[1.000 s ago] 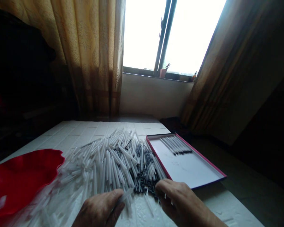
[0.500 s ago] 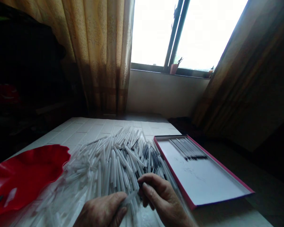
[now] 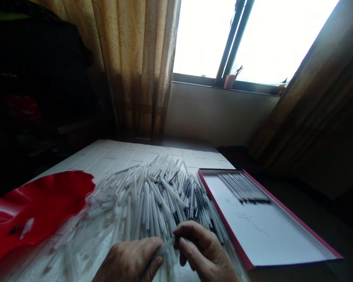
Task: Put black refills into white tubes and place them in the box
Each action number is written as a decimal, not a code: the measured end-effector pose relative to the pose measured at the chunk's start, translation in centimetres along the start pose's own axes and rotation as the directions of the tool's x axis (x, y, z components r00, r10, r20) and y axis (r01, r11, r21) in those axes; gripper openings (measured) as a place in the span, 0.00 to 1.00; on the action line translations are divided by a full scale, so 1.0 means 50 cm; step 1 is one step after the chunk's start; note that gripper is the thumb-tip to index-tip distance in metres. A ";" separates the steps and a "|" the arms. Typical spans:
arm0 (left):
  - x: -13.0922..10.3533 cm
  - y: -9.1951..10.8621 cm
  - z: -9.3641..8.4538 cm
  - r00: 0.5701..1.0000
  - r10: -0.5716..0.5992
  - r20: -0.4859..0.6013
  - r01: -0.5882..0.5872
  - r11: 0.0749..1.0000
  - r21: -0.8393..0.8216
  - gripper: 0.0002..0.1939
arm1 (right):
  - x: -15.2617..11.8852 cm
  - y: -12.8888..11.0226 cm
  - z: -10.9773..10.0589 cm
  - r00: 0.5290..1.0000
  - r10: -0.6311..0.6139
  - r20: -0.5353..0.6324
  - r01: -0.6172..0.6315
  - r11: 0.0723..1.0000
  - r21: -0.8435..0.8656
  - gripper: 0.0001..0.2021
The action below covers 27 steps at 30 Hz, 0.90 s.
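Between the thumb and fingers of my left hand (image 3: 132, 256) is a translucent whitish plastic tube (image 3: 167, 246), which looks like a pen barrel. My right hand (image 3: 198, 248) pinches a small black piece (image 3: 176, 237) at the tube's far end. I cannot tell whether the piece sits inside the tube or just touches it. Under and beyond both hands spreads a large pile of similar tubes (image 3: 153, 199). Thin black sticks (image 3: 194, 196) lie among the tubes on the pile's right side.
To the right lies a shallow box (image 3: 270, 239) with pink sides; a row of clear tubes with black ends (image 3: 247, 190) rests inside. A red wavy-edged dish (image 3: 55, 196) at left holds a small black piece and a clear one. Beneath is a white brick-patterned table (image 3: 106, 152).
The view has shifted slightly, so most things appear farther right. My hands remain closed, and the tube and black piece now look brought together in a straighter line.
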State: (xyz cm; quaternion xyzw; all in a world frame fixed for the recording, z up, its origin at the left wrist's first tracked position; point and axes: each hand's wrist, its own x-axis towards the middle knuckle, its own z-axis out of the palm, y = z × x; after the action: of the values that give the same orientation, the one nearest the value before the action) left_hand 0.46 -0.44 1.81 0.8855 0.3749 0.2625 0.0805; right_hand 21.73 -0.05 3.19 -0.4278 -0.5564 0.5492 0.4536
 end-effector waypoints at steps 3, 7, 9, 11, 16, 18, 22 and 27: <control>0.003 0.005 0.000 0.998 0.023 -0.064 -0.021 0.999 0.029 0.14 | 0.000 0.008 -0.002 0.999 -0.042 0.016 0.043 0.998 -0.049 0.21; 0.007 0.012 -0.004 0.991 0.066 -0.119 -0.059 0.997 0.056 0.16 | 0.005 0.027 -0.016 0.971 -0.222 0.086 0.235 0.954 -0.188 0.13; 0.009 0.013 -0.007 0.988 0.079 -0.133 -0.072 0.996 0.052 0.17 | 0.009 0.033 -0.023 0.920 -0.366 0.143 0.393 0.867 -0.306 0.08; 0.012 0.013 -0.009 0.989 0.073 -0.132 -0.068 0.997 0.043 0.17 | 0.013 0.034 -0.027 0.866 -0.467 0.180 0.499 0.777 -0.383 0.08; 0.012 0.011 -0.008 0.990 0.031 -0.140 -0.028 0.999 0.018 0.16 | 0.020 0.021 -0.029 0.798 -0.553 0.241 0.594 0.653 -0.470 0.10; 0.011 0.011 -0.006 0.988 0.026 -0.153 -0.023 1.000 0.016 0.15 | 0.020 0.016 -0.029 0.783 -0.568 0.253 0.609 0.617 -0.498 0.10; 0.010 0.012 -0.006 0.991 0.043 -0.124 -0.037 0.998 0.049 0.19 | 0.017 0.010 -0.033 0.792 -0.539 0.287 0.595 0.578 -0.558 0.08; 0.010 0.014 -0.007 0.994 0.052 -0.100 -0.047 0.998 0.045 0.20 | 0.017 0.010 -0.036 0.796 -0.520 0.310 0.584 0.527 -0.618 0.07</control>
State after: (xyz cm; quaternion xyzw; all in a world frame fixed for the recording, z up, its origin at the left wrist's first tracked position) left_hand 1.00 -0.62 2.54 0.8816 0.3619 0.3009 0.0359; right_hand 23.29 1.19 2.71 -0.3411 -0.8436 0.1487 0.3871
